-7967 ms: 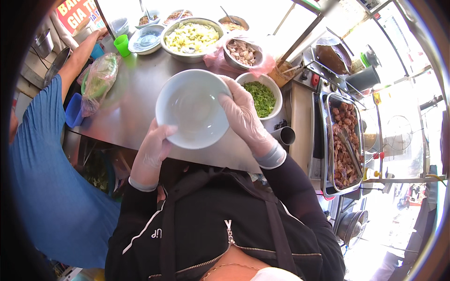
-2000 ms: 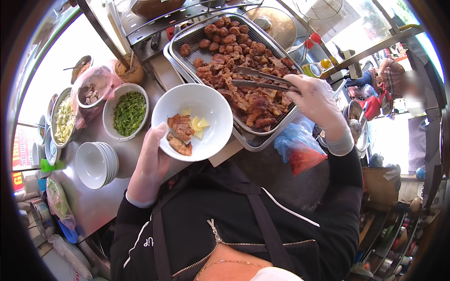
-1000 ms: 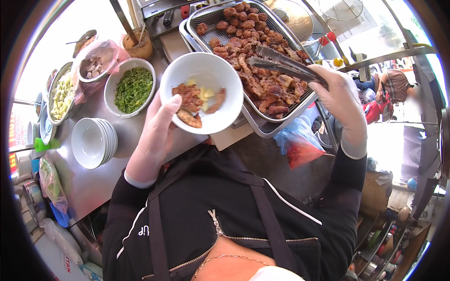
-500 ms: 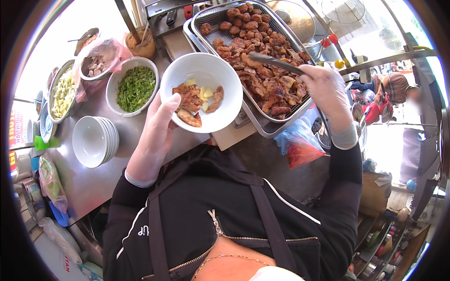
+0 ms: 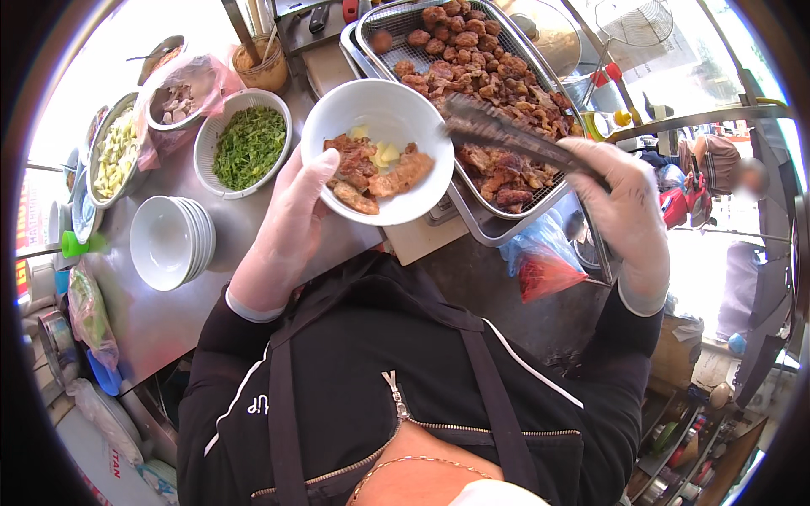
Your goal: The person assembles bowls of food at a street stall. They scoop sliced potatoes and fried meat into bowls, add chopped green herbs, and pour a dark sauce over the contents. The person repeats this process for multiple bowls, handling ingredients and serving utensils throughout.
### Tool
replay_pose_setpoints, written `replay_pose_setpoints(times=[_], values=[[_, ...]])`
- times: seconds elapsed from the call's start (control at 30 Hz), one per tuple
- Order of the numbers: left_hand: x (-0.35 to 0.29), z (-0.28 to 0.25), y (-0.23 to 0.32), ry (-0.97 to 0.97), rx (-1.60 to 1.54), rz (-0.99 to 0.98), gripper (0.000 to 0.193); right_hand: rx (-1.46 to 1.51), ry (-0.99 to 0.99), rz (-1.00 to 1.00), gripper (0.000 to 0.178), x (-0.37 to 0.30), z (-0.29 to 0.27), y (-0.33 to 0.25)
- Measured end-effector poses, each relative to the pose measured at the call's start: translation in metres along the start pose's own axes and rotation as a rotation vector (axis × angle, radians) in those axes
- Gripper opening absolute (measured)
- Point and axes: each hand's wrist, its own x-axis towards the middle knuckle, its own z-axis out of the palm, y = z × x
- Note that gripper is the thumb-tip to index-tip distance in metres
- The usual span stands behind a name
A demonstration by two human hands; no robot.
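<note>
our tongs (image 5: 527, 142) slant lengthwise up-left toward the bowl (image 5: 388, 105); fingers curled, our right hand (image 5: 620, 202) grips them, our left hand (image 5: 287, 219) the bowl's side.

Shows white letters (image 5: 257, 406) on the left chest of a black jacket (image 5: 359, 379), partly covered by an apron strap (image 5: 288, 422). Also shows red letters (image 5: 116, 461) on a white surface (image 5: 94, 449) at lower left, and lettering on a red-and-white sign (image 5: 30, 228), cut off by the rim.

white bowl (image 5: 377, 103), browned meat (image 5: 402, 175) inside, dark tongs (image 5: 527, 142) alongside
</note>
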Motion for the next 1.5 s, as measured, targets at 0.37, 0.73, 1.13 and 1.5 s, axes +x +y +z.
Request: replay_pose_setpoints(times=[0.37, 0.73, 1.13, 1.5], values=[[-0.012, -0.02, -0.001, 0.048, 0.028, 0.017, 0.06, -0.332, -0.18, 0.086, 0.023, 0.027, 0.038, 0.045], [-0.006, -0.006, -0.004, -0.006, 0.02, -0.005, 0.06, 0.147, -0.003, 0.172, 0.021, 0.001, -0.003, 0.028], [-0.01, -0.012, -0.011, 0.017, -0.049, 0.05, 0.06, -0.232, -0.012, 0.093, 0.027, 0.011, 0.005, 0.025], [-0.019, -0.02, -0.011, 0.085, -0.024, 0.029, 0.067, -0.307, -0.105, 0.056, 0.019, 0.02, 0.033, 0.041]])
